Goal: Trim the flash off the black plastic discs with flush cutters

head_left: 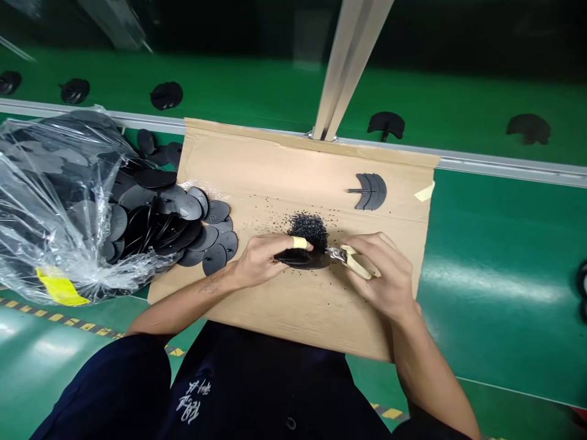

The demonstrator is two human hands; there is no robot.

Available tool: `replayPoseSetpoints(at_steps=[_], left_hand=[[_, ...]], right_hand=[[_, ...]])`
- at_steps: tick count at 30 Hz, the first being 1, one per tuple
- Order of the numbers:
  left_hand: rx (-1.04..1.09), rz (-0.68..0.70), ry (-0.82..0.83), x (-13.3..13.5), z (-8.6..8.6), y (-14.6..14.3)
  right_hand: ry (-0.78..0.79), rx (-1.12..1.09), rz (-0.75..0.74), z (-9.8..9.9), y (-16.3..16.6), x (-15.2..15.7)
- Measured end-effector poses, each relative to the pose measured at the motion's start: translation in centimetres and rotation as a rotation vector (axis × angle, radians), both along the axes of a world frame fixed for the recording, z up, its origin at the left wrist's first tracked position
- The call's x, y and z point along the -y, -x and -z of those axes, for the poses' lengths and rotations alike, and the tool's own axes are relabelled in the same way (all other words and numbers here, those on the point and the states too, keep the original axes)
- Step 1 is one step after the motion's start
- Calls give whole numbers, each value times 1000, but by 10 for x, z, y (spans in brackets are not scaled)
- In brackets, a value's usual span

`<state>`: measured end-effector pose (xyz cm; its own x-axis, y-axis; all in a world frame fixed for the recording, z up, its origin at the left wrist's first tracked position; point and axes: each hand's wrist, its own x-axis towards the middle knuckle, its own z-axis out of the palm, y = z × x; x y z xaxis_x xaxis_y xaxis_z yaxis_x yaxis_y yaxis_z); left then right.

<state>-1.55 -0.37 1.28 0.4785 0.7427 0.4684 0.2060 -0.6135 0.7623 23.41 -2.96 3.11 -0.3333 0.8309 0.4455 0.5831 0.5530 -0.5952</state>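
My left hand (262,260) grips a black plastic disc (305,259) by its left side, with a yellowish tape wrap around one finger. In my right hand (384,272) is a pair of cutting pliers (358,263) with cream-coloured handles. The metal jaws meet the disc's right edge; whether they are closed on it I cannot tell. Behind the disc lies a heap of small black clippings (309,227) on a cardboard sheet (257,305), with loose bits scattered around.
A clear plastic bag (55,201) at the left spills many black discs (215,235) onto the cardboard. A crescent-shaped black part (371,191) lies at the back right. Beyond the cardboard, a metal upright (343,73) stands on a metal rail, with more black parts (166,96) along the green surface.
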Motion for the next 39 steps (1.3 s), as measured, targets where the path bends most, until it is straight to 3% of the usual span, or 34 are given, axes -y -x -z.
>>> replayPoseSetpoints(at_steps=[8, 26, 39], left_hand=[[1, 67, 9, 0, -7, -1], [36, 95, -14, -2, 5, 0], [36, 81, -29, 0, 4, -1]], right_hand=[[-34, 106, -115, 8, 0, -3], [-214, 266, -40, 3, 2, 2], [-201, 253, -50, 3, 2, 3]])
